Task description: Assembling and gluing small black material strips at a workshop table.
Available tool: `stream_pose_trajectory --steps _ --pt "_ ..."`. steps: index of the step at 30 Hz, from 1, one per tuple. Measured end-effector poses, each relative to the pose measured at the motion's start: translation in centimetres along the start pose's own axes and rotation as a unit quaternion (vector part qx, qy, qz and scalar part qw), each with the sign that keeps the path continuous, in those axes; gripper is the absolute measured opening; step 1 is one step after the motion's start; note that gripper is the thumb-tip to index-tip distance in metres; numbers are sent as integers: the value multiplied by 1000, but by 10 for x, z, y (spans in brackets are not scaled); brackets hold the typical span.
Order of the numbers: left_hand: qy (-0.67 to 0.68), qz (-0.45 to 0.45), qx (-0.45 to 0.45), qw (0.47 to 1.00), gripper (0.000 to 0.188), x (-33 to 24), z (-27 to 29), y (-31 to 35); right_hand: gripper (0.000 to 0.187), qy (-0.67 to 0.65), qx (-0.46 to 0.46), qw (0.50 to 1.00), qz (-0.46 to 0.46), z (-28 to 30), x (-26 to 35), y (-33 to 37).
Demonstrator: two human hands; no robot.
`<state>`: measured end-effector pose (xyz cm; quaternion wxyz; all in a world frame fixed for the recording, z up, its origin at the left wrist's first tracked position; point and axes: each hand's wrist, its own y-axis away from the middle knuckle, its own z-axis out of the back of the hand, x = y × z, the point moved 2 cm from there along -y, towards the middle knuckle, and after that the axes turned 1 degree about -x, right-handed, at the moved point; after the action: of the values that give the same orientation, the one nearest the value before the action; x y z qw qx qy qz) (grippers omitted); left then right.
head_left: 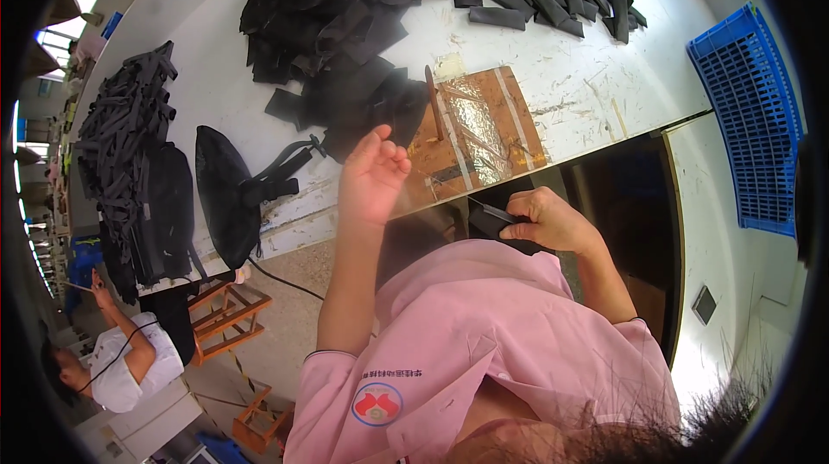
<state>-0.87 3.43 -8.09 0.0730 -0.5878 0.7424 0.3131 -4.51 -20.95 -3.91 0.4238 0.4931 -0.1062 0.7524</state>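
Head: right hand (544, 219) holds flat black cloth (489, 221)

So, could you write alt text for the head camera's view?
A pink-shirted person holds a black piece in the right hand, the left hand loosely curled near a brown board. Heaps of black pieces lie on the white table, with a blue crate at right.
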Motion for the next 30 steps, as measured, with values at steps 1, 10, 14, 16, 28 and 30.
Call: stream_pose_trajectory --steps 1,10,14,16,28,30 --pt "-10 -10 -19 1000 14 -7 2 -1 19 1 1 1000 1 2 0 1" --pt "-33 -128 0 991 17 -27 -14 14 23 141 -446 883 44 23 16 -3" --pt "-223 15 -119 967 20 0 -9 30 26 96 -523 840 103 20 6 -23" --pt "-522 7 -94 848 19 9 -5 38 26 60 -513 850 100 20 9 -28" --pt "-372 -103 18 922 18 4 -110 30 35 165 -484 825 240 13 36 -48" --pt "-381 -110 15 918 16 4 -108 26 37 182 -478 823 247 13 38 -48"
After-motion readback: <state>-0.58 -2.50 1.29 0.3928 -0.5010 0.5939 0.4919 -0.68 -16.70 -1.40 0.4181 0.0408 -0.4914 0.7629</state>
